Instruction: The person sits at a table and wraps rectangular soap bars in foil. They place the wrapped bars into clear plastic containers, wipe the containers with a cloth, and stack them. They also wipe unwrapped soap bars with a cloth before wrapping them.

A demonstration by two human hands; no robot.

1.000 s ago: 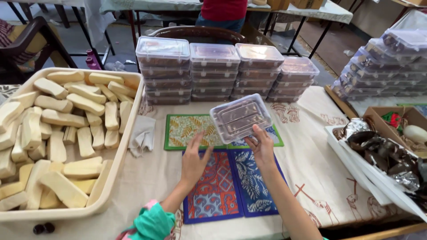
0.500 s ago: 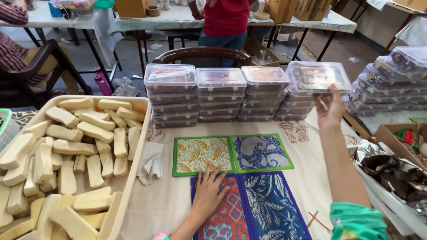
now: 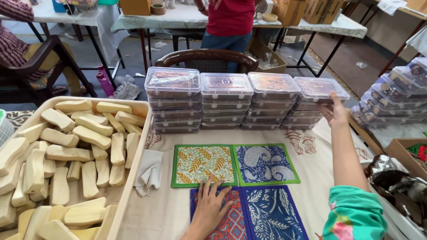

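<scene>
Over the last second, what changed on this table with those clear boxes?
The right hand carried a clear lidded box from above the mats to the rightmost stack, set it on top and opened. The left hand stayed flat on the red patterned mat. The other stacks kept their places.

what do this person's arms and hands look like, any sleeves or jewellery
Both hands are bare: no gloves, and no rings or bracelets can be made out on the left hand or the right hand. The right forearm is uncovered up to a bunched teal-green sleeve with a pink floral print near the elbow. The left arm's sleeve is out of frame.
</scene>
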